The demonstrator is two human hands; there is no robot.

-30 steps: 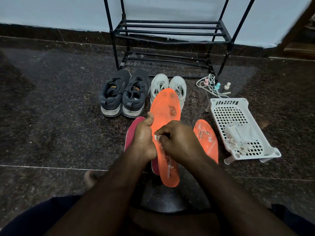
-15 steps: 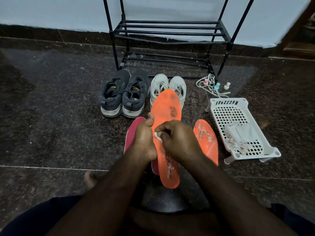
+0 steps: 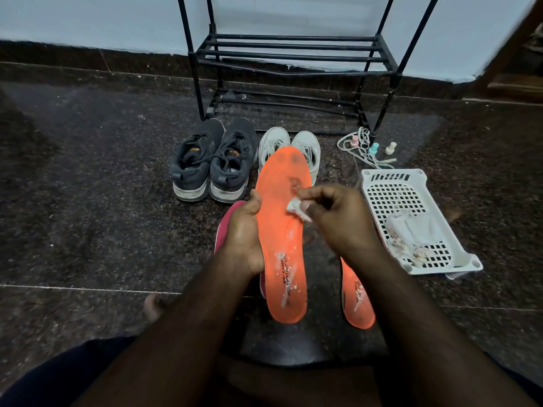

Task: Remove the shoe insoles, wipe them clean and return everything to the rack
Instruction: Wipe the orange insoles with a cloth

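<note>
In the head view, the left hand (image 3: 245,230) grips an orange insole (image 3: 283,230) by its left edge near the middle, thumb curled over the front face, and holds it above the floor (image 3: 88,201). The insole's long axis runs away from the person, the broad toe end pointing toward the shoe rack (image 3: 293,51) at the far wall and the printed heel end pointing back toward the person's lap. The right hand (image 3: 338,218) pinches a small white wad of wipe (image 3: 297,207) between fingertips and thumb, touching the insole's right side just below a dark stain. Two more insoles lie on the floor, also lengthwise toward the rack: a second orange insole (image 3: 357,298) under the right forearm, and a pink insole (image 3: 226,221) mostly hidden behind the left hand. Two pairs of shoes stand in front of the rack: two dark shoes (image 3: 214,168) and two white shoes (image 3: 289,142), heels toward the person. To the right sits one white basket (image 3: 390,186) holding white packets. Beyond it stand three small bottles (image 3: 373,148) beside a tangle of white laces (image 3: 349,142).
</note>
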